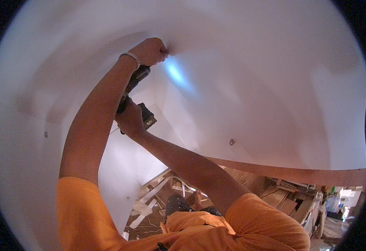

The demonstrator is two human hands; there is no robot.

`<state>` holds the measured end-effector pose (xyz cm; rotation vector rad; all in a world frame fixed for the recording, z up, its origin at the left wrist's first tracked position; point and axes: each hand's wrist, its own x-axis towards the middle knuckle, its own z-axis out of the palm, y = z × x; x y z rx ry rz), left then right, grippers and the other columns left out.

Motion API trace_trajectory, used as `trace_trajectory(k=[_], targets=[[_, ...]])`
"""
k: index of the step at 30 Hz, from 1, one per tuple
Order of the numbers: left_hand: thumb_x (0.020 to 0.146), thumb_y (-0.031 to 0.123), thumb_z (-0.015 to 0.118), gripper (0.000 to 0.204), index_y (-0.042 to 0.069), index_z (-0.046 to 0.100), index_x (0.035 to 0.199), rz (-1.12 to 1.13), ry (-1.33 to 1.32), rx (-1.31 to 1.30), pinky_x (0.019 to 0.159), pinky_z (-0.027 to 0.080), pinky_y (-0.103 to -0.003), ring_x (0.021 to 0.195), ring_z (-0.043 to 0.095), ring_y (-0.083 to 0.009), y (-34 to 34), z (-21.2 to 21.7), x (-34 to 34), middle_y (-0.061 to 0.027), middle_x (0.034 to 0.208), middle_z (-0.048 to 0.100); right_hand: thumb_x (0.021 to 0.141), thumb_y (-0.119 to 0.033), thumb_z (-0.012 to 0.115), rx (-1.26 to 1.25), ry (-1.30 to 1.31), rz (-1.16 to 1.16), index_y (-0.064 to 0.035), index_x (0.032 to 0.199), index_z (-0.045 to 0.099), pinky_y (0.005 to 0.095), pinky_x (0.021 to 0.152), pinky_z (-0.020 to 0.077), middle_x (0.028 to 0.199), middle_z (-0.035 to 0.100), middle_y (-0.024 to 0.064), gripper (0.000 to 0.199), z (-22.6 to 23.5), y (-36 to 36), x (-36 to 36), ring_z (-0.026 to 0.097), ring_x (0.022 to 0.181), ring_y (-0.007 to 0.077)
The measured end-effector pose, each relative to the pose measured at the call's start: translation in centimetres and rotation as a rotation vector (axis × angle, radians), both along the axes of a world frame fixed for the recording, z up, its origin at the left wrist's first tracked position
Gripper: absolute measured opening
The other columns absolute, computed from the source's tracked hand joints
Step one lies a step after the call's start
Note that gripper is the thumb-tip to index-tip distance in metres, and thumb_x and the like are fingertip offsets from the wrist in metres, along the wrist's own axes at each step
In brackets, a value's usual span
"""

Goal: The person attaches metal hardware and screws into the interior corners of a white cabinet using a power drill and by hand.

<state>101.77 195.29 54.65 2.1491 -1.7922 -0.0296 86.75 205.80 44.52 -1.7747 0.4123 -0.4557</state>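
Note:
My left hand (149, 52), with a chain bracelet (132, 58) at its wrist, is raised to the white panel (241, 83). Its fingertips are pinched together right at the panel's surface; whatever lies between them is too small to make out. Below it, my right hand (130, 119) is wrapped round the grip of a dark cordless drill (140, 75). My left forearm hides part of the drill's body. The drill's front end is just under my left hand, and its battery (149, 119) sticks out beside my right hand. A bluish light spot falls on the panel by my left fingertips.
White panels surround me like the inside of a cabinet, with small fittings (232, 142) on them. A brown panel edge (283, 172) runs across the right. Below are my bare foot (197, 198), pale strips (143, 215) and scraps on the floor. Wooden boards (285, 205) lie lower right.

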Motion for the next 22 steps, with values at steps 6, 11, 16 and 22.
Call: trace_trajectory(k=[6,11,16,22], targets=[[0.085,0.022,0.060,0.022,0.002,0.069,0.083,0.008,-0.042,0.102,0.074,0.052,-0.045,0.068,0.064,-0.0328,0.3,0.2,0.7,-0.0127,0.071,0.067,0.073,-0.016,0.073,0.026,-0.088,-0.040,0.0003,0.109,0.054,0.0480,0.084,0.0511,0.100,0.064,0.0222,0.043,0.5,0.7,-0.1,0.062,0.097,0.0405],[0.085,0.022,0.061,0.022,0.002,0.069,0.087,0.029,-0.029,0.133,0.067,0.053,-0.043,0.064,0.064,-0.0282,0.5,0.0,0.8,-0.0137,0.072,0.067,0.074,-0.014,0.071,0.034,-0.057,-0.060,-0.0008,0.111,0.053,0.0488,0.085,0.0508,0.099,0.063,0.0213,0.044,-0.5,0.8,0.2,0.062,0.096,0.0411],[0.085,0.024,0.061,0.024,0.001,0.068,0.082,0.011,-0.102,0.149,0.066,0.053,-0.043,0.063,0.064,-0.0278,-0.1,-0.1,1.0,-0.0144,0.072,0.066,0.074,-0.014,0.071,-0.014,-0.101,-0.055,-0.0001,0.111,0.052,0.0495,0.085,0.0507,0.099,0.062,0.0220,0.044,-0.8,0.4,0.2,0.062,0.095,0.0417],[0.083,0.029,0.065,0.027,0.002,0.067,0.078,-0.004,-0.252,0.277,0.077,0.052,-0.044,0.070,0.066,-0.0254,-1.1,-0.2,1.0,-0.0151,0.069,0.065,0.074,-0.017,0.071,0.095,-0.040,-0.031,-0.0026,0.114,0.051,0.0486,0.086,0.0506,0.102,0.064,0.0199,0.047,-0.5,-0.2,-0.1,0.061,0.100,0.0414]])
